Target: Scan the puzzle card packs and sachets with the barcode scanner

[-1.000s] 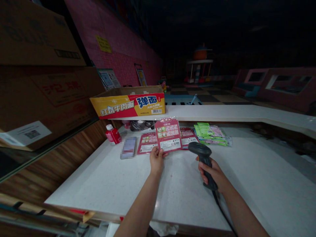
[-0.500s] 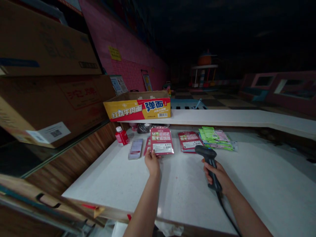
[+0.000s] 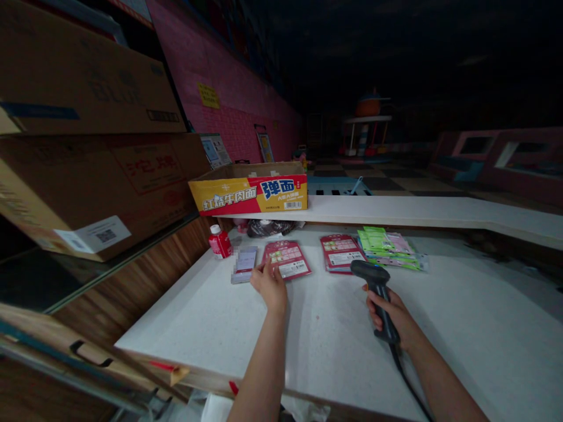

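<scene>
Here, my right hand (image 3: 391,310) is clasping a dark barcode scanner (image 3: 372,273) by its handle, well apart from my left hand (image 3: 270,287), which is reaching over the near left edge of the left red packets (image 3: 291,259); whether its bent fingers are pinching them, I cannot tell. Those packets are lying on a white counter (image 3: 338,340). More red packets (image 3: 341,253), then green packets (image 3: 382,241), are sitting to their right; a red bottle (image 3: 220,242) is standing far left.

This looks like a shop's checkout, apparently inside a play venue: a handheld barcode scanner (image 3: 372,273) over a white surface (image 3: 334,340), barcoded red packets (image 3: 343,253), stacked cartons (image 3: 99,181), and beyond them a pink wall (image 3: 240,132), checkered floor (image 3: 398,170) and carousel-like structure (image 3: 368,108).
</scene>
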Available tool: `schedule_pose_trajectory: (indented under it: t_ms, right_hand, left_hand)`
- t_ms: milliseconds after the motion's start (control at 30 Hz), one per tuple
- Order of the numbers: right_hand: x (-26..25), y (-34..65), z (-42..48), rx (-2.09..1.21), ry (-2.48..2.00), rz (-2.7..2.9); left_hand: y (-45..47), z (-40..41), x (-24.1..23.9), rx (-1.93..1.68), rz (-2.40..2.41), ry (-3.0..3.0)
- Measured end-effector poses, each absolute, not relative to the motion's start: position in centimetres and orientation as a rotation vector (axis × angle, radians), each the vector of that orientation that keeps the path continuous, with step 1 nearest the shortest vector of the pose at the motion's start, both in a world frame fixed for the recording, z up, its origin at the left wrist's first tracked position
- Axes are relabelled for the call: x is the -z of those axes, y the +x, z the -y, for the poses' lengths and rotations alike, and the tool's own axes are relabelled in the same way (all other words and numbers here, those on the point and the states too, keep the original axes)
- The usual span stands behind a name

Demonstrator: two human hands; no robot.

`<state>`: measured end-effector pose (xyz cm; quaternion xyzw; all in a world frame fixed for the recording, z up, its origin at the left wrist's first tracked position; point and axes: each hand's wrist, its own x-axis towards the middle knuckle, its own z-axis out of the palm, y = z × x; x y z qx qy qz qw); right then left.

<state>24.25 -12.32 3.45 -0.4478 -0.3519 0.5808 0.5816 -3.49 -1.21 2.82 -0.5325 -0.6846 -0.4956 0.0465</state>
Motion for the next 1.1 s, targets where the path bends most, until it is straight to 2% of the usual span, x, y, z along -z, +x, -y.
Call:
schedule_pose_trajectory:
  t_ms: [167,367,700,1100]
  right_hand:
    - [-3.5,24.4,12.5,-1.365,-1.051,0.833]
    - [-3.3,24.4,12.5,-1.365,-1.043,0.827]
    - [-3.8,24.3,12.6,-1.377,-1.044,0.820]
    - [-3.8,24.5,12.3,-1.363,-1.049,0.767]
  left_hand:
    - [-0.8,2.0,-3.7,1.043,1.845,-2.331]
    - [0.5,2.2,-4.9,0.610,1.923,-2.397]
    - [-1.9,2.2,-4.5,0.802,2.149,-2.103]
    - [-2.0,1.5,-3.3,1.034,2.003,-2.129]
